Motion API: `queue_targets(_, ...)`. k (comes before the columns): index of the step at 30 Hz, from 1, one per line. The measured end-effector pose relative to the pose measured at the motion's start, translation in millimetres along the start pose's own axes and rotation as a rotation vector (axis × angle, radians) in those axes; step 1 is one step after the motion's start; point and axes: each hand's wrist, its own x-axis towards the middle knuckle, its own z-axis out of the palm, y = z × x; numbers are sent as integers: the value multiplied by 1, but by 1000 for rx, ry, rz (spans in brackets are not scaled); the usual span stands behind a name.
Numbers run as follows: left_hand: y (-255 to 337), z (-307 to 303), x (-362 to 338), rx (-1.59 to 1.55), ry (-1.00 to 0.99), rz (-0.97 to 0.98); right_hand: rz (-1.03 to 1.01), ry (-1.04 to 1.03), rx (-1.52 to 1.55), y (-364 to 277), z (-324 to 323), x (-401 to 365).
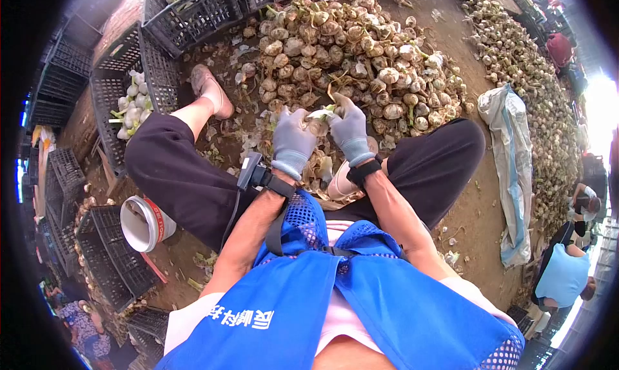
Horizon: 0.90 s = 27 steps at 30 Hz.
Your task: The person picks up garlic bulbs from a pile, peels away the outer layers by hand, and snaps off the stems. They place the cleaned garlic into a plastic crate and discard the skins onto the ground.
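At near edge of garlic pile (pixel 361 54), likely heaped for easy reach: garlic bulb (pixel 316 126) held two-handed, seemingly for steadiness; left hand (pixel 292 140), fingers curled closed around its side; right hand (pixel 349 130), fingers nearly closed, pinching pale end.

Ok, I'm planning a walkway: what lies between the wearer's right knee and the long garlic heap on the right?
In the head view, a pale blue-striped sack lies there on the ground.

Wearing a bright blue vest (pixel 258 344) with white lettering (pixel 240 317), mesh panels (pixel 303 216), pale pink shirt (pixel 186 321), dark trousers (pixel 442 154), grey gloves (pixel 291 138), black wrist straps (pixel 365 170), pale shoes (pixel 216 96)
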Motion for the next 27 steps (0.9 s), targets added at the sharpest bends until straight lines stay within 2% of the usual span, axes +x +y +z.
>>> queue_targets(1,-3,-2,1,-2,-2,-6,65,-55,188,9,4,4)
queue_targets(2,-4,-5,2,-515,-177,-400,157,-26,263,18,10,10)
queue_targets(3,-4,-5,3,-1030,-353,-790,159,-24,259,39,15,12)
queue_targets(5,-6,-6,5,-1135,-292,-794,132,52,-47,89,17,23)
queue_targets(7,-21,-19,5,-1595,-432,-973,-658,-291,-756,117,-17,33)
queue_targets(9,-25,-19,6,-1596,-369,-952,143,-507,66,107,-18,37)
queue_targets(11,-23,-27,10,-1843,-352,-1051,462,-462,652,48,-23,25)
queue_targets(13,-34,-20,11,-1930,-375,-923,421,-480,872,-7,-37,8)
queue_targets(14,-29,-26,13,-1919,-380,-921,449,-569,909,-13,-40,6)
queue_targets(15,-27,-23,12,-1912,-392,-925,432,-586,815,-26,-42,-4)
queue_targets(17,-24,-12,11,-1867,-186,-840,402,-675,775,-45,-38,-23)
queue_targets(18,-28,-7,10,-1867,-215,-758,299,-707,772,-52,-29,-28)
queue_targets(19,-26,0,11,-1663,-107,-777,87,-594,737,-47,-12,-31)
queue_targets(21,-22,13,10,-1291,-29,-654,218,-596,828,-41,-2,-27)
queue_targets(22,-17,10,12,-1261,-25,-549,215,-593,835,-34,4,-23)
queue_targets(23,-16,4,12,-1257,-26,-544,257,-540,949,-24,11,-19)
queue_targets(25,-19,-9,11,-1174,-73,-1046,387,-437,1100,-26,9,-10)
queue_targets(26,-51,9,2,-626,-138,-705,358,-350,1063,-31,1,-9)
queue_targets(27,-58,2,7,-624,-139,-706,330,-264,1024,-41,-8,-9)
